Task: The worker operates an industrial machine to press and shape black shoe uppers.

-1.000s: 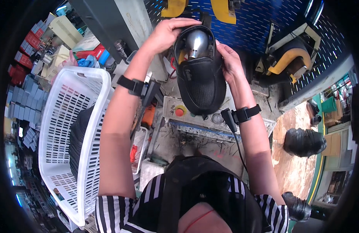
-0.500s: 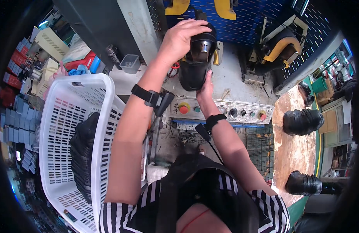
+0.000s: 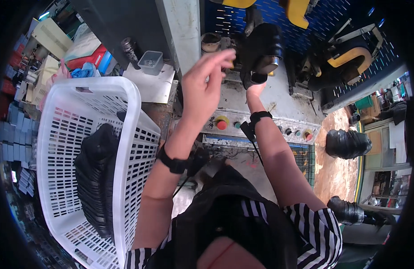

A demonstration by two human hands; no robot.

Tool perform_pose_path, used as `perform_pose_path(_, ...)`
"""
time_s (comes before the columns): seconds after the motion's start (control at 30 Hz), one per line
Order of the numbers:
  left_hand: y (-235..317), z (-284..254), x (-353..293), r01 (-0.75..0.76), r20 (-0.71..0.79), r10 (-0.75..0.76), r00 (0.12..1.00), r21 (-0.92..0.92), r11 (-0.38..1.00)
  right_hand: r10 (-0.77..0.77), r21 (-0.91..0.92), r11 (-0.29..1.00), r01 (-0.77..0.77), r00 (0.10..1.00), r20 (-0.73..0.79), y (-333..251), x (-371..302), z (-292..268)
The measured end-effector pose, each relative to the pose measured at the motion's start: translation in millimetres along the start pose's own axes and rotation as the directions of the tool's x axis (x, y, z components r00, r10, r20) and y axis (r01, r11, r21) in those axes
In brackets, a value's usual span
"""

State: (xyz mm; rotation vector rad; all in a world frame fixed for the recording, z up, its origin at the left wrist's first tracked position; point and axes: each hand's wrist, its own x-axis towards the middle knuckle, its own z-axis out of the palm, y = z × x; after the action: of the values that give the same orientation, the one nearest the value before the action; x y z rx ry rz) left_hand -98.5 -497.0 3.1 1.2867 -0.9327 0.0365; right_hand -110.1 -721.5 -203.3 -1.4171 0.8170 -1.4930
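Small dark chars. on the pale ctrl panel, just R of the L hand's wrist, next to the red btn; too small to read for sure. Marks by the btns. below the R hand: too tiny. Grey boxes, far L of L hand: nothing legible.

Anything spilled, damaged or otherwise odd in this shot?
Nothing looks spilled or broken around the black shoe. Only the pale control panel below it in view catches the eye: dark grime smudges its face, so it looks worn.
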Motion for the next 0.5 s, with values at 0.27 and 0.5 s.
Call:
perform_pose_path(0.27,8.6,-16.8,-21.4,-0.031,0.11,0.027,0.994,0.031,0.999,-0.171,-0.191,0.963,0.188,0.98,0.102,-6.3,-0.2,4.2)
perform_pose_path(0.5,0.7,-7.8,-50.9,0.098,0.246,-0.098,0.964,0.012,0.995,0.228,-0.19,0.956,-0.224,0.974,0.0,-2.5,15.4,24.4)
